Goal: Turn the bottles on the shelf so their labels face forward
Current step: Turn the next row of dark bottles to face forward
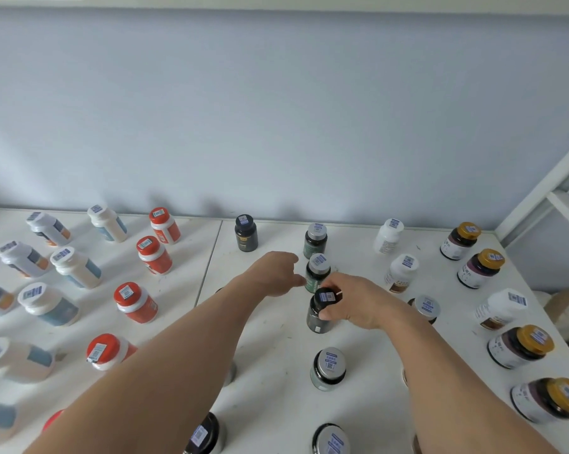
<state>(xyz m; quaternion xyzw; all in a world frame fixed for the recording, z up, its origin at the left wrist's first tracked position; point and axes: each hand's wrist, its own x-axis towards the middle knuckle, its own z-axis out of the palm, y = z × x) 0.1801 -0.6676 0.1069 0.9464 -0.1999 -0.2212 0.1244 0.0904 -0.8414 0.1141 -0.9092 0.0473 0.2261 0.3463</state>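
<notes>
A dark bottle with a black cap (320,311) is gripped near its top by the right hand (352,303), fingers curled round the cap and shoulder, so it's properly held and not just touched. That bottle is stood upright on the white shelf (276,362), roughly mid-shelf, and everything else can be placed off it. Just behind it, a green bottle with a silver cap (316,271) is found, and the left hand (275,273) is reached in right beside that one, fingers bent toward its side; whether it's actually pinched or only brushed can't be told from this angle. Another green silver-capped bottle (315,240) is seen further back, near the pale blue wall (276,109), with a black bottle (246,232) off to the left of it. Left of the held bottle, a bunch of orange-capped bottles (136,301) and white-capped ones (75,267) are spread out. To its right, white bottles (401,273) and gold-capped dark ones (481,267) are lined up toward the shelf edge. In front of the held bottle, a silver-capped jar (329,368) is sat closer to the camera.
</notes>
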